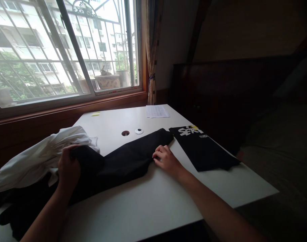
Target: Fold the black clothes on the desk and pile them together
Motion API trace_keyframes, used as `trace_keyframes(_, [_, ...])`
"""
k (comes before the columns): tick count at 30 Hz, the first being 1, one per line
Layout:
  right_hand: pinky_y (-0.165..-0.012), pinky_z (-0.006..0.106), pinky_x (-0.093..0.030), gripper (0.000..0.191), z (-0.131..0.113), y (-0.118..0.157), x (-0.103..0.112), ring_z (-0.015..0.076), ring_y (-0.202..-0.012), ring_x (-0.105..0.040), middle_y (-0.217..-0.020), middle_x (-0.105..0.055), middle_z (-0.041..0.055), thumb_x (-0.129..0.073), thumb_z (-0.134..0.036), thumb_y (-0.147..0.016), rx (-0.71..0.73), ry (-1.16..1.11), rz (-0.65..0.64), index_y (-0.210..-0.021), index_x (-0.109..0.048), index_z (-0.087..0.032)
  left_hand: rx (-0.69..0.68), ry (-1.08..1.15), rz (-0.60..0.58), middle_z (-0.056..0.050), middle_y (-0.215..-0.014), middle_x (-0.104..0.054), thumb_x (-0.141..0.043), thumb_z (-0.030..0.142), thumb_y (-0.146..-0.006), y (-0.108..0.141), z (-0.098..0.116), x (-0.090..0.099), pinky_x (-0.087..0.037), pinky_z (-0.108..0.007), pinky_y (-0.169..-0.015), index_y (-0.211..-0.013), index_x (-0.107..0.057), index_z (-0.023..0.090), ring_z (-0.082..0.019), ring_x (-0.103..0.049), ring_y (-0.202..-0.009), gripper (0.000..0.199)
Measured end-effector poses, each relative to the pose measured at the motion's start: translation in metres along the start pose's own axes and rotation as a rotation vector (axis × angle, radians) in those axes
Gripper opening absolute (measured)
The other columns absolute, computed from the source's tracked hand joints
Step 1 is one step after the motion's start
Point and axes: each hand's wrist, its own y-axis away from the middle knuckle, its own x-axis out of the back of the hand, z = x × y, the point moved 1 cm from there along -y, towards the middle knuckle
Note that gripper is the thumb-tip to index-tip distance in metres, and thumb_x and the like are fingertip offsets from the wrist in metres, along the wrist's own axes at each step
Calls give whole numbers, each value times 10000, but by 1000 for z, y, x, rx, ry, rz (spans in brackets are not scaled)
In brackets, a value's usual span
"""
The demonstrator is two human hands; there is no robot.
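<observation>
A long black garment (129,156) stretches across the white table (168,195); whether it is trousers or a top I cannot tell. My left hand (69,166) is closed round its bunched left part, slightly raised. At its near right edge, my right hand (166,159) pinches the cloth between thumb and fingers. Just right of the garment lies a flat, folded black T-shirt (206,151) with a white and yellow print. Behind my left hand is a crumpled white garment (40,156), and more dark cloth (30,205) is heaped below it.
At the table's far end are some papers (158,111) and yellow sticky notes (95,114). A cable hole (125,133) shows in the tabletop, with its round cover (139,131) beside it. A barred window (93,50) and a curtain (152,50) stand behind.
</observation>
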Motion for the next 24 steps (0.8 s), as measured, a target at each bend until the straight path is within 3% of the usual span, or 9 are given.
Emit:
trace_keyframes(4, [-876, 401, -518, 109, -5, -1, 12, 239, -946, -582, -1020, -590, 75, -602, -155, -885, -20, -80, 146, -929, -671, -225, -308, -152, -12, -96, -1244, -579, -500, 54, -780, 3, 11, -11, -483, -497, -1003, -1279, -593, 211, -289, -591, -1118, 531])
trace_keyframes(7, [-763, 361, -531, 101, -8, 1, 24, 222, -880, -613, -1038, -601, 80, -574, -179, -897, -103, -142, 329, -949, -644, -231, -528, -242, -87, -91, -1373, -534, -458, -45, -756, 13, 29, -18, -407, -571, -1094, -1393, -540, 290, -333, -481, -1305, 724])
trace_keyframes(10, [-735, 350, -541, 101, -12, 5, 36, 236, -939, -629, -1054, -631, 83, -551, -206, -920, -133, -240, 534, -996, -606, -244, -771, -194, -281, -68, -1433, -505, -488, -45, -808, 28, 51, -28, -409, -567, -1127, -1474, -466, 363, -329, -423, -1366, 781])
trace_keyframes(14, [-783, 371, -562, 107, -16, 10, 47, 251, -1058, -628, -1105, -632, 95, -518, -225, -958, -98, -419, 773, -1057, -548, -251, -992, -161, -550, -68, -1439, -542, -545, 46, -912, 48, 71, -49, -457, -521, -1106, -1498, -454, 344, -299, -489, -1302, 664])
trace_keyframes(17, [-852, 419, -558, 124, -15, 13, 51, 254, -1093, -621, -1140, -619, 97, -517, -220, -970, -49, -425, 905, -1090, -527, -252, -973, -155, -619, -92, -1393, -587, -524, 63, -941, 56, 69, -64, -556, -431, -961, -1427, -538, 293, -267, -586, -1161, 538])
trace_keyframes(20, [-909, 465, -550, 167, -13, 15, 54, 258, -1154, -605, -1235, -585, 108, -508, -202, -979, -16, -370, 989, -1137, -518, -254, -874, -79, -614, -101, -1242, -654, -480, 43, -931, 58, 56, -68, -587, -327, -807, -1271, -628, 240, -216, -659, -978, 420])
trace_keyframes(22, [-995, 518, -514, 206, -12, 16, 57, 268, -1228, -572, -1313, -557, 113, -520, -185, -973, 16, -277, 1014, -1166, -525, -256, -734, 7, -564, -83, -1117, -674, -460, 46, -901, 57, 44, -64, -582, -286, -741, -1206, -630, 230, -188, -676, -880, 394])
trace_keyframes(24, [-1099, 568, -433, 222, -12, 14, 59, 286, -1337, -500, -1411, -510, 115, -537, -171, -963, 33, -156, 972, -1167, -553, -258, -509, 71, -452, -58, -1009, -674, -454, 88, -877, 50, 31, -54, -586, -300, -732, -1173, -608, 232, -191, -676, -834, 363])
